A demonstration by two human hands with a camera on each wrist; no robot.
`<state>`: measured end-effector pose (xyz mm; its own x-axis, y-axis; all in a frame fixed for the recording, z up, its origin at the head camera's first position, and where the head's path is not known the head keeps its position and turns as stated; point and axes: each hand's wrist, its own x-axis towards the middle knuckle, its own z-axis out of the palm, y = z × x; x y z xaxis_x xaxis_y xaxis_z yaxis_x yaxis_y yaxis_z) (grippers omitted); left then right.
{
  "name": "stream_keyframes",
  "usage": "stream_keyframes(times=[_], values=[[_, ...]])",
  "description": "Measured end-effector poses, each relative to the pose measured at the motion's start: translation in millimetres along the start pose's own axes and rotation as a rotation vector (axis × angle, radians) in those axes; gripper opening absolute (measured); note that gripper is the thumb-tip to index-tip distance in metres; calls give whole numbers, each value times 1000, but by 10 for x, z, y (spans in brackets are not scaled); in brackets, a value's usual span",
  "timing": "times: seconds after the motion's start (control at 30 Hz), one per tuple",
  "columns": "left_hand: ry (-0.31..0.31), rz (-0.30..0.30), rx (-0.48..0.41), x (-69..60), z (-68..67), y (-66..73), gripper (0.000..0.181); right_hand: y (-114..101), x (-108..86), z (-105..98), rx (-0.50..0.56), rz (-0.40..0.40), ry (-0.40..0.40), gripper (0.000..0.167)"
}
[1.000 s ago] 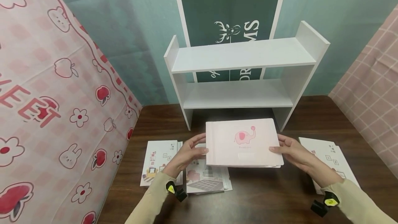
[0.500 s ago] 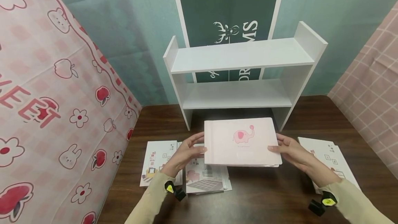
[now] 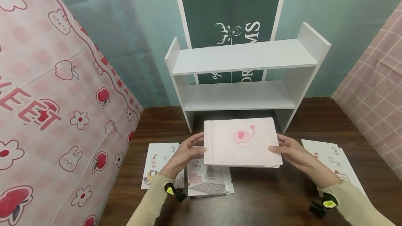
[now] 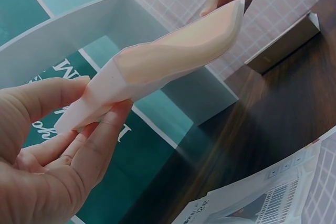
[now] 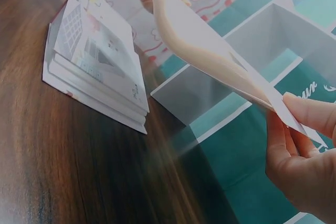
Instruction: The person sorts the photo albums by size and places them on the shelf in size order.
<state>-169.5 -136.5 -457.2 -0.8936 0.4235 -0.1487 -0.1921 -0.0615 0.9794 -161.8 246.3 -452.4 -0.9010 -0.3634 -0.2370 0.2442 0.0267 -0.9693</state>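
Note:
A pale pink album [image 3: 242,152] with a pink elephant on its cover is held flat above the table, in front of the white shelf. My left hand [image 3: 185,154] pinches its spine end, thumb on top and fingers underneath. At the opposite end my right hand [image 3: 293,153] grips the edge in the same way. The left wrist view shows the thick spine of the album [image 4: 118,80] between thumb and fingers. In the right wrist view, the cover and pages of the album [image 5: 210,72] part slightly along the open side.
A white two-tier shelf [image 3: 245,57] stands at the back of the dark wooden table [image 3: 260,198]. White-covered books lie in a left stack [image 3: 160,161], a middle stack [image 3: 205,180] partly under my left hand, and a right stack [image 3: 333,159] partly behind my right arm.
Both hands have drifted slightly to the left with the album between them. Their hold on it looks the same, and the stacks and shelf stay put.

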Motion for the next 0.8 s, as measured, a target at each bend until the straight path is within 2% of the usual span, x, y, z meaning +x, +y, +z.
stream_keyframes(times=[0.37, 0.8], values=[[-19, 22, -21, 18, -48, 15, 63, -40, 34, 22, -13, -4, -4, 79], [-6, 27, -9, 5, -66, 80, 62, -93, 60, 44, 7, -9, -8, 77]])
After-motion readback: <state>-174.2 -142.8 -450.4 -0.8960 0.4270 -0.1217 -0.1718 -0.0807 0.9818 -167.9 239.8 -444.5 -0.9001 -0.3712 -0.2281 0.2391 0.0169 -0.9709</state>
